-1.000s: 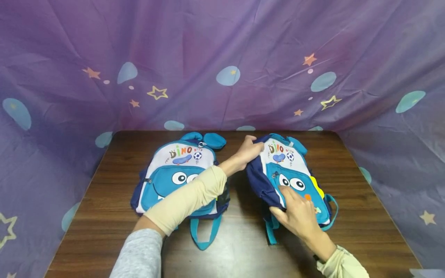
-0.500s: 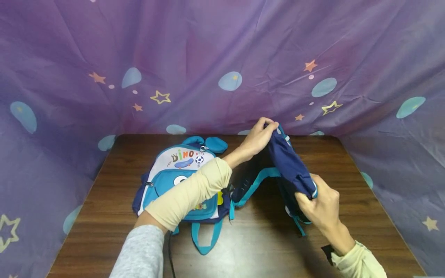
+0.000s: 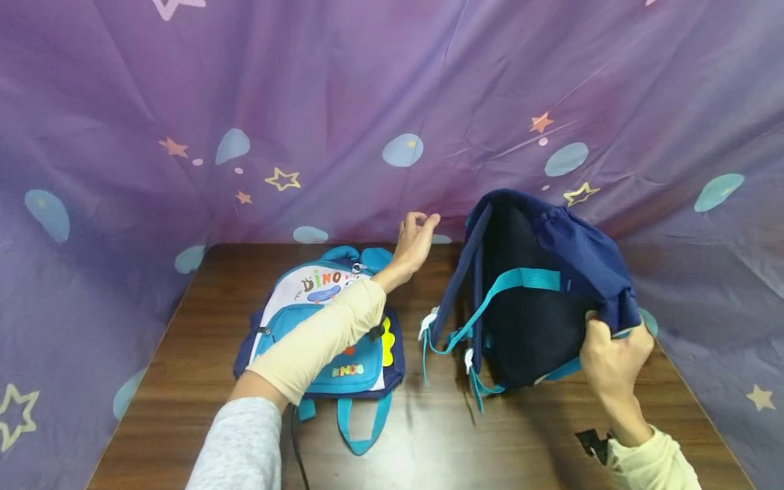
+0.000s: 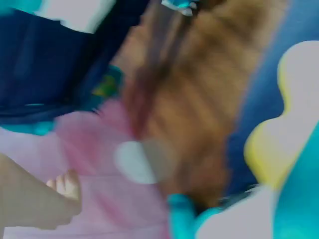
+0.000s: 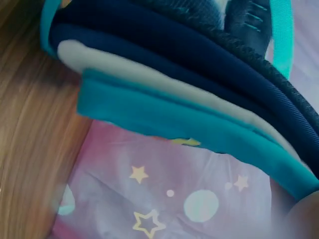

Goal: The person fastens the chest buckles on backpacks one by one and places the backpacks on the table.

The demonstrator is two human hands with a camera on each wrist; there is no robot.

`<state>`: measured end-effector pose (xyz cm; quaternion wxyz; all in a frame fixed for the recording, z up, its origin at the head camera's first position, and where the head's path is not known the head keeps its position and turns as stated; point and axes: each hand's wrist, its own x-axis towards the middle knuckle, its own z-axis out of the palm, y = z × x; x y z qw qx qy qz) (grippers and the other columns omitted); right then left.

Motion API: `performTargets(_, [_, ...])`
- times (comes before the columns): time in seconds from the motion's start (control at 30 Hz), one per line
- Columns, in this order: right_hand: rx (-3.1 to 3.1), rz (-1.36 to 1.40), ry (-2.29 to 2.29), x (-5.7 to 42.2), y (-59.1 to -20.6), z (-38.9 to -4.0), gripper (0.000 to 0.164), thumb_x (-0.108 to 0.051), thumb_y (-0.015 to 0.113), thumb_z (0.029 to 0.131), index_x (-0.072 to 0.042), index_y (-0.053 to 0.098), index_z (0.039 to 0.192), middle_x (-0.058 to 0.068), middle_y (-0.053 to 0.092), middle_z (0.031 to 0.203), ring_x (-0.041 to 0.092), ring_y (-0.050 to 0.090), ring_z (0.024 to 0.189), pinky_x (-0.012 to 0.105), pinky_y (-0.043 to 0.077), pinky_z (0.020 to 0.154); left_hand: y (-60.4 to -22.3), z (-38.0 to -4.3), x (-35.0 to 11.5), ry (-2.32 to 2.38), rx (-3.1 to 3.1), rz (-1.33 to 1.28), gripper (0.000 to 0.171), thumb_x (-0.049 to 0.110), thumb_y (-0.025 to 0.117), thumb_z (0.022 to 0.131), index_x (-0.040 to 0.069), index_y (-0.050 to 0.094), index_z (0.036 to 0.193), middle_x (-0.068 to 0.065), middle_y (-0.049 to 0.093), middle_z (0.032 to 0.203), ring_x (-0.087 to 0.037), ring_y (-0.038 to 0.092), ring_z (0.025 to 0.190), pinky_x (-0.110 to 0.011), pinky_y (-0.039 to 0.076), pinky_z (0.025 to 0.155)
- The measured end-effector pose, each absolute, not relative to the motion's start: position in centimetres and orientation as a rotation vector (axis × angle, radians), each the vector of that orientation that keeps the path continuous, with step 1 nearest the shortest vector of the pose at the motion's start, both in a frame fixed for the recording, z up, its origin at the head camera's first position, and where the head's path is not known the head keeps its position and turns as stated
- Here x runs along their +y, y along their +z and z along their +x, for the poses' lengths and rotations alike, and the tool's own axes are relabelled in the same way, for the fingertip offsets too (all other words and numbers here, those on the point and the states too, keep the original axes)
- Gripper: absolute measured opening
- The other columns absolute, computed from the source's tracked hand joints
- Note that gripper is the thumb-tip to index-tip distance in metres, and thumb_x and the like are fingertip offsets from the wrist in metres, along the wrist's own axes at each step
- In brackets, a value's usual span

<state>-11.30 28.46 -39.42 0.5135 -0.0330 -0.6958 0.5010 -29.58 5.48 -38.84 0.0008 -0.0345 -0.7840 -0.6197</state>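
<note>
My right hand point(image 3: 617, 357) grips the lower side edge of a navy and teal backpack point(image 3: 588, 248) at the right, which stands tilted with its black back panel and shoulder straps point(image 3: 474, 272) turned toward the left. Its teal front pocket point(image 5: 189, 127) shows in the right wrist view, where only a bit of the hand enters the lower right corner. My left hand point(image 3: 415, 241) hovers left of that backpack, fingers loosely bent and holding nothing. Below its forearm lies a second backpack point(image 3: 312, 313), face up, with a DINO print and yellow spikes point(image 3: 388, 341).
Both backpacks are on a dark wooden table point(image 3: 202, 435). A purple curtain point(image 3: 343, 102) with stars and blobs hangs behind and at the sides. A thin black cable point(image 3: 298, 449) runs below the left sleeve, and a teal handle loop point(image 3: 361, 435) extends toward the front edge.
The right backpack has turned from its printed front to its back panel. My left hand has let go of its top and drawn left; my right hand has kept its grip and moved right.
</note>
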Motion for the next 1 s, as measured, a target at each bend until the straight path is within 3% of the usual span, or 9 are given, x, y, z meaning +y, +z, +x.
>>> performTargets(0.03, [-1.657, -0.095, 1.239, 28.6, -39.2, -11.2, 0.042, 0.01, 0.051, 0.076, -0.027, 0.066, 0.091, -0.018, 0.056, 0.076, 0.0, 0.046, 0.071, 0.014, 0.039, 0.068, -39.5, -29.6, 5.4, -1.986, -2.464, -0.062, 0.053, 0.052, 0.047, 0.097, 0.009, 0.05, 0.128, -0.014, 0.051, 0.127, -0.028, 0.05, 0.12, -0.042, 0.04, 0.106])
performTargets(0.3, [-1.461, -0.313, 1.445, 28.7, -37.9, -10.5, 0.037, 0.008, 0.047, 0.078, -0.019, 0.065, 0.095, -0.01, 0.064, 0.087, 0.006, 0.054, 0.084, 0.016, 0.041, 0.08, -44.3, -28.8, 6.0, -2.954, -2.201, 0.344, 0.079, 0.064, 0.045, 0.091, 0.015, 0.032, 0.151, -0.028, 0.04, 0.151, -0.052, 0.044, 0.134, -0.065, 0.035, 0.11])
performTargets(0.43, [-1.227, -0.237, 1.662, 29.1, -37.8, -10.9, 0.027, 0.007, 0.048, 0.08, -0.008, 0.066, 0.093, 0.0, 0.064, 0.086, 0.011, 0.054, 0.081, 0.019, 0.043, 0.077, -44.8, -28.3, 6.8, -3.307, -2.002, 0.176, 0.083, 0.069, 0.042, 0.091, 0.018, 0.028, 0.155, -0.025, 0.036, 0.154, -0.054, 0.039, 0.136, -0.067, 0.031, 0.111])
performTargets(0.5, [-1.11, -0.174, 1.771, 29.2, -37.7, -11.1, 0.023, 0.006, 0.048, 0.081, -0.002, 0.066, 0.094, 0.004, 0.064, 0.084, 0.013, 0.055, 0.077, 0.02, 0.045, 0.073, -44.6, -28.0, 7.3, -3.377, -1.98, 0.045, 0.08, 0.068, 0.041, 0.09, 0.021, 0.027, 0.154, -0.02, 0.043, 0.147, -0.05, 0.046, 0.131, -0.06, 0.037, 0.108])
performTargets(0.6, [-1.006, -0.158, 1.9, 29.4, -37.7, -11.3, 0.016, 0.004, 0.049, 0.084, 0.003, 0.062, 0.092, 0.007, 0.064, 0.078, 0.013, 0.059, 0.066, 0.022, 0.05, 0.063, -44.3, -27.4, 8.0, -3.401, -1.984, -0.013, 0.068, 0.059, 0.046, 0.092, 0.019, 0.038, 0.147, -0.01, 0.061, 0.122, -0.031, 0.062, 0.109, -0.043, 0.048, 0.093])
performTargets(0.73, [-0.98, -0.125, 2.082, 29.8, -37.6, -11.1, 0.008, 0.002, 0.051, 0.087, 0.003, 0.059, 0.089, 0.008, 0.065, 0.075, 0.014, 0.063, 0.06, 0.022, 0.053, 0.054, -44.1, -27.1, 8.1, -3.34, -1.929, -0.003, 0.037, 0.035, 0.051, 0.096, 0.021, 0.048, 0.13, 0.003, 0.069, 0.089, -0.013, 0.067, 0.079, -0.03, 0.054, 0.073])
performTargets(0.83, [-1.08, 0.05, 2.255, 30.5, -37.8, -10.5, 0.014, 0.002, 0.046, 0.093, 0.001, 0.06, 0.096, 0.007, 0.069, 0.082, 0.014, 0.068, 0.066, 0.023, 0.055, 0.058, -43.8, -27.2, 7.4, -3.236, -1.853, -0.024, 0.032, 0.023, 0.053, 0.096, 0.024, 0.044, 0.127, 0.003, 0.07, 0.089, -0.012, 0.067, 0.076, -0.03, 0.056, 0.07])
performTargets(0.97, [-1.222, 0.278, 2.393, 32.2, -38.2, -9.6, 0.027, 0.0, 0.032, 0.101, -0.006, 0.05, 0.12, 0.005, 0.067, 0.106, 0.014, 0.068, 0.087, 0.024, 0.056, 0.072, -43.4, -27.4, 6.2, -3.115, -1.868, -0.033, 0.052, 0.018, 0.056, 0.095, 0.032, 0.042, 0.143, -0.004, 0.067, 0.11, -0.017, 0.067, 0.083, -0.032, 0.057, 0.073])
performTargets(1.0, [-1.281, 0.261, 2.38, 32.8, -38.2, -9.5, 0.029, -0.002, 0.031, 0.102, -0.01, 0.045, 0.125, 0.002, 0.063, 0.108, 0.009, 0.066, 0.08, 0.02, 0.054, 0.068, -43.3, -27.4, 6.0, -3.092, -1.89, -0.038, 0.057, 0.018, 0.057, 0.094, 0.034, 0.039, 0.146, -0.005, 0.066, 0.117, -0.017, 0.067, 0.087, -0.032, 0.057, 0.075])
